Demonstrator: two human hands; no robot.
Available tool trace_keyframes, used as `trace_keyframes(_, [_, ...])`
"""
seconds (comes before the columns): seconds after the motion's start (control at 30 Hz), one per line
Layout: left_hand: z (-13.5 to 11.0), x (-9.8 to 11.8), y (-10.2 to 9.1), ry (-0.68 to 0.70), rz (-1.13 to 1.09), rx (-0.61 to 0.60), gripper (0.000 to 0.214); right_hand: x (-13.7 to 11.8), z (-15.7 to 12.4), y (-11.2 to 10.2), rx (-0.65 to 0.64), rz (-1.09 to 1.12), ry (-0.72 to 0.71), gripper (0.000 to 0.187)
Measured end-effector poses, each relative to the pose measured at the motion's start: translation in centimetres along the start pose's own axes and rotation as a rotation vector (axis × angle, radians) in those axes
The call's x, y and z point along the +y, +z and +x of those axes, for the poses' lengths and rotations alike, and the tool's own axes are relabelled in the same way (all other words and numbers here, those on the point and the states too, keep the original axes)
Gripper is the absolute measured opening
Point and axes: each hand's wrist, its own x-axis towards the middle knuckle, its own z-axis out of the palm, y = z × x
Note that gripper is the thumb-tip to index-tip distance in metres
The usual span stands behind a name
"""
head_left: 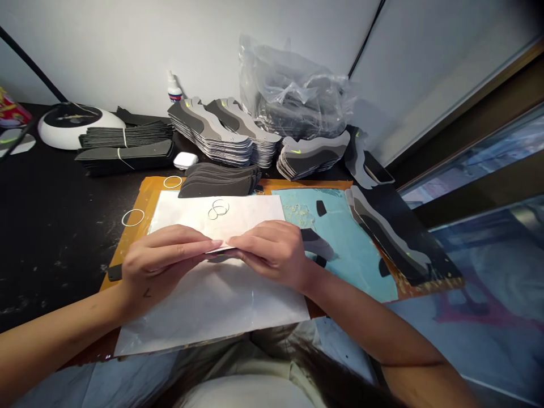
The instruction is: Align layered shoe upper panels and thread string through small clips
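"Where does the thin piece [220,249] sit?"
"Right between the two hands, above the white sheet [255,306], its visible edge running roughly left to right."
"And the grip?"
"Left hand [161,258] and right hand [274,249] both pinch it, fingertips closed and nearly meeting (most of it is hidden). Neither hand is clearly nearer."

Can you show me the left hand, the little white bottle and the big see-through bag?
Left hand [157,263]: head view, on the middle of the hand.
White bottle [173,89]: head view, on its body below the cap.
See-through bag [293,88]: head view, on its crinkly front.
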Motion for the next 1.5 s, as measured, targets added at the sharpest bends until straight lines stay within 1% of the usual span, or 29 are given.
trace_keyframes(0.07, [0.0, 0.3, -0.1, 0.047, 0.036, 0.027, 0.037, -0.2, -0.1, 0.0, 0.015, -0.051, -0.022, 0.020])
trace_keyframes(0.17, [-0.1, 0.6, 0.1, 0.060, 0.046, 0.056, 0.039, -0.6, 0.1, 0.0, 0.055, -0.031, 0.015, 0.022])
trace_keyframes(0.27, [-0.3, 0.6, 0.4, -0.008, 0.032, 0.104, 0.035, -0.9, 0.3, 0.1, 0.074, 0.053, 0.055, 0.025])
trace_keyframes(0.4, [-0.4, 0.4, 0.7, -0.110, 0.033, 0.098, 0.015, -0.9, 0.4, 0.2, -0.005, 0.089, 0.098, 0.023])
trace_keyframes(0.5, [-0.4, 0.4, 0.7, -0.259, 0.052, 0.096, 0.003, -0.6, 0.4, 0.3, -0.044, 0.059, 0.123, 0.019])
trace_keyframes(0.57, [-0.3, 0.4, 0.8, -0.383, 0.046, 0.114, 0.010, -0.3, 0.4, 0.4, -0.052, 0.053, 0.121, 0.019])
trace_keyframes(0.63, [-0.2, 0.4, 0.9, -0.468, 0.028, 0.127, 0.016, 0.0, 0.4, 0.5, -0.058, 0.066, 0.108, 0.018])
trace_keyframes(0.93, [0.3, -0.3, 1.2, -0.622, -0.114, 0.123, 0.021, 0.9, 0.6, 0.8, 0.018, 0.149, 0.162, 0.018])
trace_keyframes(1.03, [0.5, -0.6, 1.2, -0.680, -0.159, 0.116, 0.024, 1.4, 0.6, 0.7, -0.013, 0.166, 0.185, 0.016])
trace_keyframes(1.13, [0.5, -0.9, 1.3, -0.698, -0.176, 0.088, 0.028, 1.9, 0.5, 0.8, -0.050, 0.171, 0.182, 0.014])
trace_keyframes(1.27, [0.4, -0.9, 1.3, -0.675, -0.148, 0.054, 0.031, 2.2, 0.5, 0.9, -0.033, 0.204, 0.156, 0.013])
trace_keyframes(1.37, [0.4, -0.9, 1.2, -0.700, -0.126, 0.032, 0.035, 2.1, 0.5, 0.9, -0.035, 0.184, 0.172, 0.013])
trace_keyframes(1.43, [0.3, -0.9, 1.1, -0.735, -0.096, -0.012, 0.037, 2.1, 0.7, 0.9, -0.045, 0.168, 0.184, 0.014])
trace_keyframes(1.5, [0.1, -1.2, 0.9, -0.745, -0.057, -0.080, 0.040, 2.2, 0.8, 0.9, -0.070, 0.167, 0.184, 0.015])
